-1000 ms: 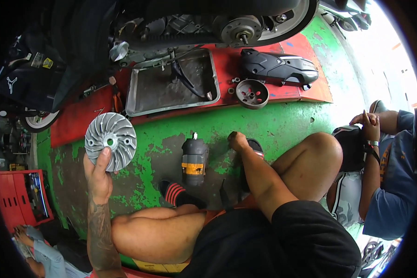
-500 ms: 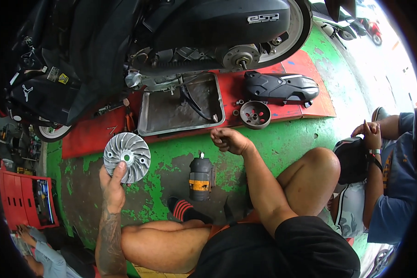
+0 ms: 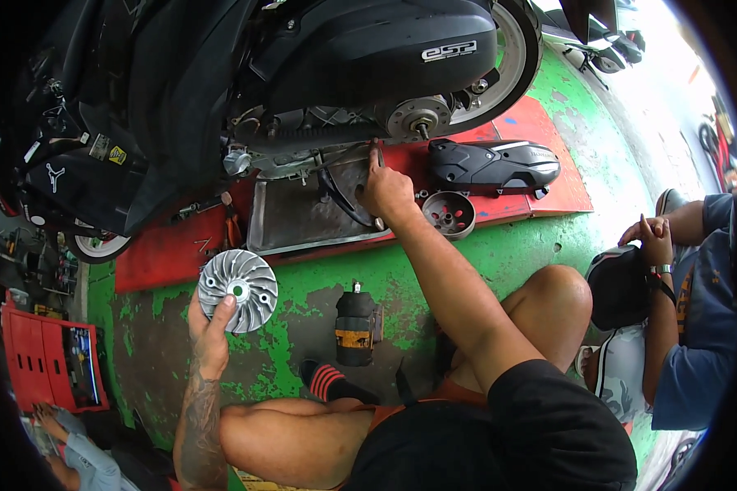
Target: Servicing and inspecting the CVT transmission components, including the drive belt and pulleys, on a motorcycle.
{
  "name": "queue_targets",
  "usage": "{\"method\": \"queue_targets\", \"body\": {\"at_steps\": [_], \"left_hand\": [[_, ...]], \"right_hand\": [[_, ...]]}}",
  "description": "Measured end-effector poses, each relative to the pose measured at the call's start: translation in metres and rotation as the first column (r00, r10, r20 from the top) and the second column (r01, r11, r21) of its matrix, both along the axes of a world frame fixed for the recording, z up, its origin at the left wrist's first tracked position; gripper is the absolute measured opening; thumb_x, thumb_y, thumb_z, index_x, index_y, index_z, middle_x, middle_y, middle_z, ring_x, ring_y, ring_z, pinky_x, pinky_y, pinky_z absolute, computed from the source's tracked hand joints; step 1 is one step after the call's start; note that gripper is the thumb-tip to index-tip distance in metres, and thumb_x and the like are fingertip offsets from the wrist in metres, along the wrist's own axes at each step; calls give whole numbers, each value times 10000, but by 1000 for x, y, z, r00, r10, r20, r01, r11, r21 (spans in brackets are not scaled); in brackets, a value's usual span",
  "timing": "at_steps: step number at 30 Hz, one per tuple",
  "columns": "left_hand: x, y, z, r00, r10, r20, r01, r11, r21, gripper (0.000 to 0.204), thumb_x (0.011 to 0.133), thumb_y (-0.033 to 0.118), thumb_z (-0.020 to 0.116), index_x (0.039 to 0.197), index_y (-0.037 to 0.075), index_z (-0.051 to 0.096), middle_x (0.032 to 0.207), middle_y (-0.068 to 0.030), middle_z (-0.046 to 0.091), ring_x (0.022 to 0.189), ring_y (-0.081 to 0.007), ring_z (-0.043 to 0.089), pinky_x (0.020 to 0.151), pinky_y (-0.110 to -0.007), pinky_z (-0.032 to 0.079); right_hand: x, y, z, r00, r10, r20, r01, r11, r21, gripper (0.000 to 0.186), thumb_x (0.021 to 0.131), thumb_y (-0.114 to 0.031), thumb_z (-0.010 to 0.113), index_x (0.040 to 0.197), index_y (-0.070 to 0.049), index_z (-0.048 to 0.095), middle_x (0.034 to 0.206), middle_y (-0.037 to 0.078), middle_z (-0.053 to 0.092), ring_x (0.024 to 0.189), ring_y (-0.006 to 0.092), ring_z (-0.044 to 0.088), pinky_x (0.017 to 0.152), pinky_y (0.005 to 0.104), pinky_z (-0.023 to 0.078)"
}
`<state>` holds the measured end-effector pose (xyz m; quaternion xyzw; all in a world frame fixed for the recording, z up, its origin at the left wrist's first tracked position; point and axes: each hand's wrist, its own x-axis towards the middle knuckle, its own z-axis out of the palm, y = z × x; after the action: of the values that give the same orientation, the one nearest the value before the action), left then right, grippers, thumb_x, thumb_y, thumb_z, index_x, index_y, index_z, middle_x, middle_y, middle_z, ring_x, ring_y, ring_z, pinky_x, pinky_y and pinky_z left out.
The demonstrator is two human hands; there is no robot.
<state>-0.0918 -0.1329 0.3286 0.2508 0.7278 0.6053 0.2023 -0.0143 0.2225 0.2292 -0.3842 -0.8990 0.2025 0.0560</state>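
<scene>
My left hand (image 3: pixel 213 323) grips a silver finned disc (image 3: pixel 258 282) in front of the red platform (image 3: pixel 164 270), its thumb on the face near the hub. My right hand (image 3: pixel 387 190) reaches over the right side of a metal tray (image 3: pixel 270 237), index finger extended to the dark belt area under the black scooter (image 3: pixel 360 65); whether the fingertip touches it is unclear. Its other fingers curl, with nothing visible in them. Right of that hand lie a black engine cover (image 3: pixel 491 164) and a round perforated metal drum (image 3: pixel 448 214), beside the exposed hub (image 3: pixel 413 117).
A black power tool with a yellow band (image 3: pixel 354 327) stands on the green floor between me and the platform. A seated person (image 3: pixel 688 327) is close at my right, hands clasped. A red tool cabinet (image 3: pixel 37 356) and another person's arm (image 3: pixel 86 450) are at left.
My right hand has risen from low by my knee to the scooter's underside, index finger now stretched out. The view has tilted, showing more scooter. My left hand still holds the disc.
</scene>
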Motion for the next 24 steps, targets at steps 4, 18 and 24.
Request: {"method": "queue_targets", "body": {"at_steps": [4,18,24], "left_hand": [[3,4,8,998,-56,16,55,998,21,519,925,169,680,1376,-14,503,1228,-73,642,1116,-157,598,1015,-319,447],[32,13,42,984,-147,-103,148,989,9,452,931,177,714,1299,-15,535,1143,-65,676,1041,-128,619,904,-289,505],[35,12,47,815,-81,-574,25,994,-104,377,858,119,752,1196,11,624,1059,-99,674,974,-208,645,879,-332,511]], "right_hand": [[-19,5,-12,999,13,47,-18,994,112,862,856,-245,569,1525,109,156,898,180,740,816,322,741,712,433,589],[43,-69,61,778,163,-607,-575,572,-584,504,976,-452,615,1117,26,689,865,70,690,875,144,613,841,323,494],[50,-138,69,679,88,-729,-725,-73,-685,652,1016,-592,439,1409,-75,499,814,8,621,588,46,382,519,212,302]]}}
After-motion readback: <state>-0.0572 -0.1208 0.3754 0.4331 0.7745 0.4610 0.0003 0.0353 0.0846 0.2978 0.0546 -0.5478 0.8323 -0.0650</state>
